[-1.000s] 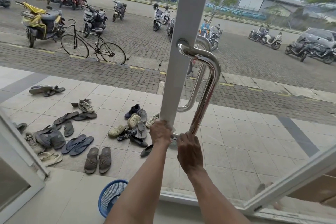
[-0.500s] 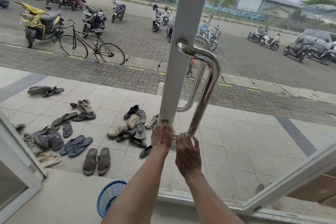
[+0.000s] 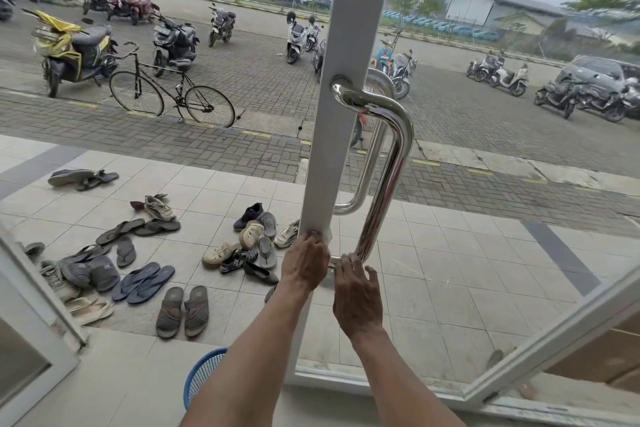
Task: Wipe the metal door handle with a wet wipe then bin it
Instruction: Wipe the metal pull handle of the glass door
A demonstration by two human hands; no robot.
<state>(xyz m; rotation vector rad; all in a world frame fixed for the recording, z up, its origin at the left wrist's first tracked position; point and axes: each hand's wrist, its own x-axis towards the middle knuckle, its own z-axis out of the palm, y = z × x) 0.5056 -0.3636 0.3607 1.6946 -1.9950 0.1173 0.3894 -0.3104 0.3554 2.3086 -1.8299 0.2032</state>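
Below the door handle (image 3: 394, 163), our left hand (image 3: 304, 265) pinches the limp wet wipe (image 3: 327, 236); right hand (image 3: 356, 295) slack; steel slick, so we'd wrap it.

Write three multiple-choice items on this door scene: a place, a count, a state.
1. Where is the blue basket? A out on the paving; B among the sandals; C on the floor under the left forearm.
2. How many bicycles stand outside? A none; B one; C three.
3. How is the right hand? A fingers loosely spread at the metal handle's lower end; B fist round its top bend; C holding the basket.
1C, it sits low beside the arm; 2B, one among the motorbikes; 3A, fingertips reach the handle's base.
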